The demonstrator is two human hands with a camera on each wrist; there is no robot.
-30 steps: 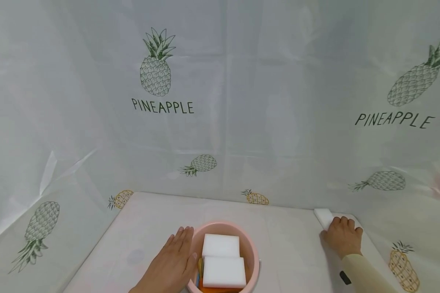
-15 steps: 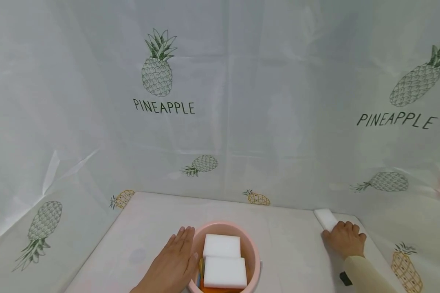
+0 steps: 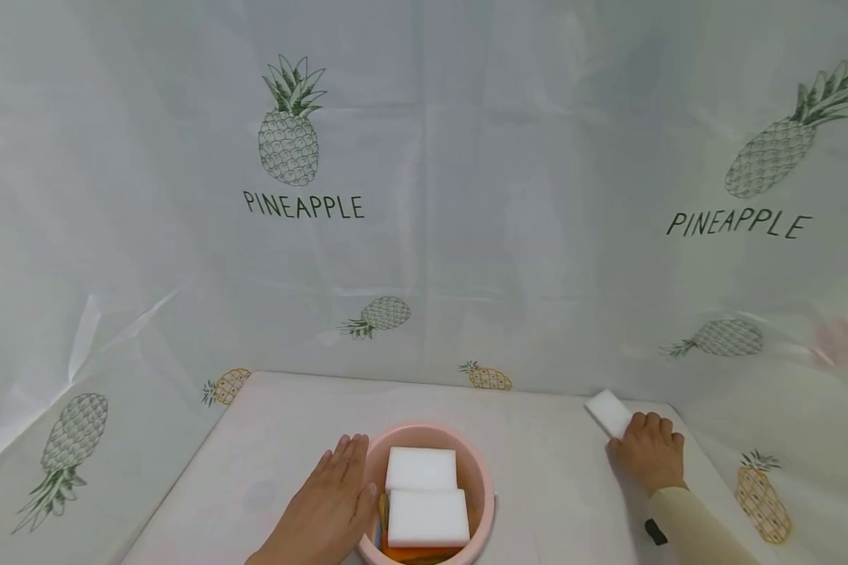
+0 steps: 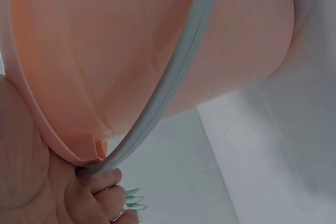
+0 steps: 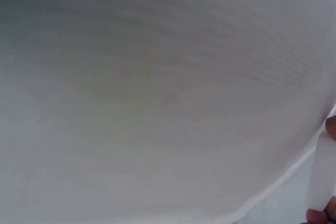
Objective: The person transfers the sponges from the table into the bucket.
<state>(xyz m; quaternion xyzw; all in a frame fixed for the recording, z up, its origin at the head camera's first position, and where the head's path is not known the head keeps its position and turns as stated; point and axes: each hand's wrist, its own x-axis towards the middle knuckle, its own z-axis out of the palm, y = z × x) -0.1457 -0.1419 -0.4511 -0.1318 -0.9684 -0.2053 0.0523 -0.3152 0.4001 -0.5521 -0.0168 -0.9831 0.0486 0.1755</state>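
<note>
Toward the table's far right corner, my right hand (image 3: 648, 455) grips a white sponge block (image 3: 609, 412) by its near end, with the far end sticking out past the fingers. In the right wrist view the sponge's pale edge (image 5: 321, 174) shows between fingertips at the right border. My left hand (image 3: 321, 502) lies with straight fingers along the left side of a pink bucket (image 3: 486, 479). Its palm is against the rim in the left wrist view, close to where the grey handle (image 4: 173, 77) joins. Two white sponge blocks (image 3: 428, 518) lie in the bucket, one partly over the other.
Orange, yellow and blue items (image 3: 424, 552) show beneath the sponges in the bucket. A small black object (image 3: 656, 532) is beside the right sleeve. Pineapple-printed sheeting (image 3: 509, 235) rises behind and beside the pale table (image 3: 537, 439).
The head view has shifted slightly. The sponge in my right hand has turned a little and moved slightly left. My left hand stays at the bucket.
</note>
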